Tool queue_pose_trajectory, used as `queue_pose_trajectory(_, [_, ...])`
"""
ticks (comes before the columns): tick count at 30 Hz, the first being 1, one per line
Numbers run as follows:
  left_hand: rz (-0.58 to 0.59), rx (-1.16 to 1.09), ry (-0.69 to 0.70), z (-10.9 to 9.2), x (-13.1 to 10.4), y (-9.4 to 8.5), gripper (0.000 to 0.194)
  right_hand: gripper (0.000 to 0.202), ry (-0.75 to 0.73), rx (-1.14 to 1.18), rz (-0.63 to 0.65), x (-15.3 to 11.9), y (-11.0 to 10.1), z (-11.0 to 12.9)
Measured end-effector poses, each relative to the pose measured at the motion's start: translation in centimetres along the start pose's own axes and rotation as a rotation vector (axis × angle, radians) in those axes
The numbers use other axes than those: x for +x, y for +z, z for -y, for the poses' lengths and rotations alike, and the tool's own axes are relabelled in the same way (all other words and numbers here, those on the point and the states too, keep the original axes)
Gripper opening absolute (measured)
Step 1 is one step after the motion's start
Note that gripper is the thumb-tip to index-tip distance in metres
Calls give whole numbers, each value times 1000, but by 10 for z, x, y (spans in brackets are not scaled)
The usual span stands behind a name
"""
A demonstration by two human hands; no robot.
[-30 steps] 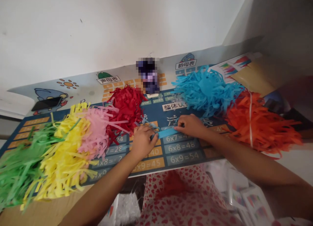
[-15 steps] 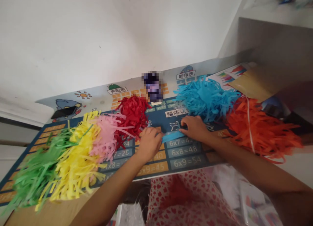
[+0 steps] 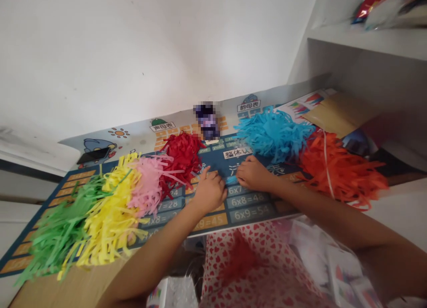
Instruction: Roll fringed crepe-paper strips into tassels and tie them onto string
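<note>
My left hand [image 3: 209, 190] is closed low over the desk mat, fingers curled down. A blue paper strip [image 3: 231, 180] shows between my two hands, most of it covered by them. At its other end, my right hand [image 3: 252, 173] is closed as well, knuckles up. A fringed red paper pompom [image 3: 183, 156] lies just left of my left hand. Behind my right hand sits a blue fringed pompom [image 3: 274, 132], and an orange one [image 3: 343, 172] lies further right.
Pink [image 3: 148, 183], yellow [image 3: 111, 210] and green [image 3: 63, 223] fringed paper bunches lie on the left of the printed mat [image 3: 251, 215]. A phone [image 3: 95, 155] rests at the back left. A brown envelope [image 3: 340, 112] lies at the back right, under a shelf [image 3: 367, 41].
My hands have come closer together, and less of the blue strip shows between them. The view has shifted slightly, showing more of the shelf at the right.
</note>
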State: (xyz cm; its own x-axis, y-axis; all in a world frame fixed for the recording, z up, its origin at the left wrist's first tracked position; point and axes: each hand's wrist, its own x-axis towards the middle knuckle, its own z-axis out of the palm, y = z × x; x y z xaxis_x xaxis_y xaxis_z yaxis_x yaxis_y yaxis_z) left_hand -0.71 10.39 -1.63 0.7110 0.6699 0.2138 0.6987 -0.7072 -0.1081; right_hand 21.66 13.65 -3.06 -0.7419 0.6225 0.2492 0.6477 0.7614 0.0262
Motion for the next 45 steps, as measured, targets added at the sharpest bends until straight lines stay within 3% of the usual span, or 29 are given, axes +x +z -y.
queue_pose_trajectory(4, [-67, 13, -48, 3, 0, 10, 11, 15, 60, 19, -44, 6, -4, 10])
queue_pose_trajectory(10, [-132, 57, -33, 2, -9, 16, 15, 24, -60, -99, -60, 4, 1, 30])
queue_pose_trajectory(16, [-156, 0, -9, 3, -29, 16, 13, 20, 9, -36, -85, -30, 9, 7])
queue_pose_trajectory(21, [-235, -177, -149, 8, -39, 18, 9, 18, 146, 251, -88, -33, 13, -11])
queue_pose_trajectory(27, [-156, -391, -385, 13, -39, 16, 11, 19, 304, 446, 60, -20, 13, -21])
queue_pose_trajectory(33, [-132, -412, -441, 14, -34, 17, 14, 23, 391, 446, 51, -18, 18, -19])
queue_pose_trajectory(45, [-7, -396, -549, 14, -25, 18, 12, 23, 420, 438, 78, -16, 18, -18])
